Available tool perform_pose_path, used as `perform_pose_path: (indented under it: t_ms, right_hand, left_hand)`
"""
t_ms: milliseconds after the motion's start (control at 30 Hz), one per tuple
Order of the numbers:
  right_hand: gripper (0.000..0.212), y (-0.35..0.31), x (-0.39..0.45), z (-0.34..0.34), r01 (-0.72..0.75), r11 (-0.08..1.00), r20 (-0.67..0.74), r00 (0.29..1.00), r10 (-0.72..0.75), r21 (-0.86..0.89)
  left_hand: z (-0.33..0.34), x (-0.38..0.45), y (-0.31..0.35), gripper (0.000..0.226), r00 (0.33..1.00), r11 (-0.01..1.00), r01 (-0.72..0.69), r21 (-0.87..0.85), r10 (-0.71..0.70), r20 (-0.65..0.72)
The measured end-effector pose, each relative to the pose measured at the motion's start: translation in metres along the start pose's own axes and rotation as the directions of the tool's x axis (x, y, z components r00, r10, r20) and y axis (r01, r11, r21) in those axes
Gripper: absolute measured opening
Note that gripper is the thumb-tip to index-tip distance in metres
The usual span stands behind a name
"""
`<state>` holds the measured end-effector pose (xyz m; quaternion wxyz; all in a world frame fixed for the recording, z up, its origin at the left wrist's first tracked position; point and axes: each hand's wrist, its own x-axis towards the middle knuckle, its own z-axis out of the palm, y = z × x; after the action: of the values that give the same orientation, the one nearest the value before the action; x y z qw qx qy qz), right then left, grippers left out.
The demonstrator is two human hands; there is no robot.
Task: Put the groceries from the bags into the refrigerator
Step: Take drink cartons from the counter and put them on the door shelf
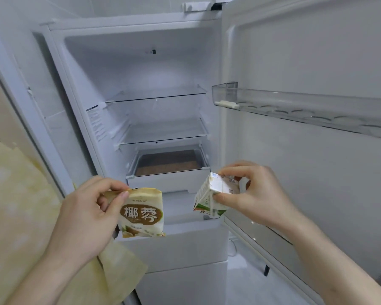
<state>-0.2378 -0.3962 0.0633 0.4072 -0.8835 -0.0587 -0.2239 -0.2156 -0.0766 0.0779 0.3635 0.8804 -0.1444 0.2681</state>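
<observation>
The white refrigerator stands open in front of me, its glass shelves bare. My left hand pinches the top edge of a cream snack packet with brown lettering, held in front of the fridge's lower edge. My right hand grips a small white-and-green drink carton, tilted, just right of the crisper drawer. Both items hang in the air outside the compartment.
The open fridge door stands on the right, with a clear door bin at shelf height. A yellow patterned cloth covers a surface at lower left. Closed white freezer drawers sit below the compartment.
</observation>
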Motion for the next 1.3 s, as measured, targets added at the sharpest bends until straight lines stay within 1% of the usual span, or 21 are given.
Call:
perform_pose_path:
  t_ms: [200, 367, 567, 733, 933, 1167, 1300]
  right_hand:
    - [0.027, 0.009, 0.01, -0.026, -0.035, 0.999, -0.106, 0.994, 0.032, -0.031]
    - [0.025, 0.018, 0.017, -0.035, -0.054, 0.998, -0.186, 0.981, 0.047, -0.034]
    - [0.028, 0.031, 0.029, -0.03, -0.155, 0.98, -0.257, 0.959, 0.119, -0.124]
    - [0.027, 0.045, 0.041, -0.021, -0.245, 0.927, -0.247, 0.953, 0.176, -0.283]
    - [0.031, 0.062, 0.052, -0.003, -0.323, 0.858, -0.157, 0.946, 0.283, -0.4]
    - [0.031, 0.075, 0.059, 0.02, -0.36, 0.801, -0.12, 0.93, 0.346, -0.479]
    - [0.026, 0.079, 0.062, 0.028, -0.375, 0.818, -0.111, 0.924, 0.365, -0.436]
  left_hand:
    - [0.03, 0.033, 0.006, 0.018, 0.998, 0.997, -0.052, -0.06, 0.053, 0.021]
    - [0.057, 0.054, 0.007, 0.02, 0.993, 0.99, -0.101, -0.101, 0.107, 0.055]
    - [0.079, 0.081, 0.002, 0.019, 0.979, 0.973, -0.158, -0.168, 0.176, 0.101]
    - [0.095, 0.101, -0.006, 0.019, 0.969, 0.967, -0.171, -0.19, 0.2, 0.144]
    - [0.111, 0.111, -0.008, 0.018, 0.961, 0.967, -0.177, -0.181, 0.21, 0.179]
    - [0.13, 0.112, 0.001, 0.019, 0.955, 0.959, -0.184, -0.217, 0.227, 0.191]
    - [0.14, 0.11, 0.006, 0.017, 0.954, 0.956, -0.188, -0.225, 0.232, 0.191]
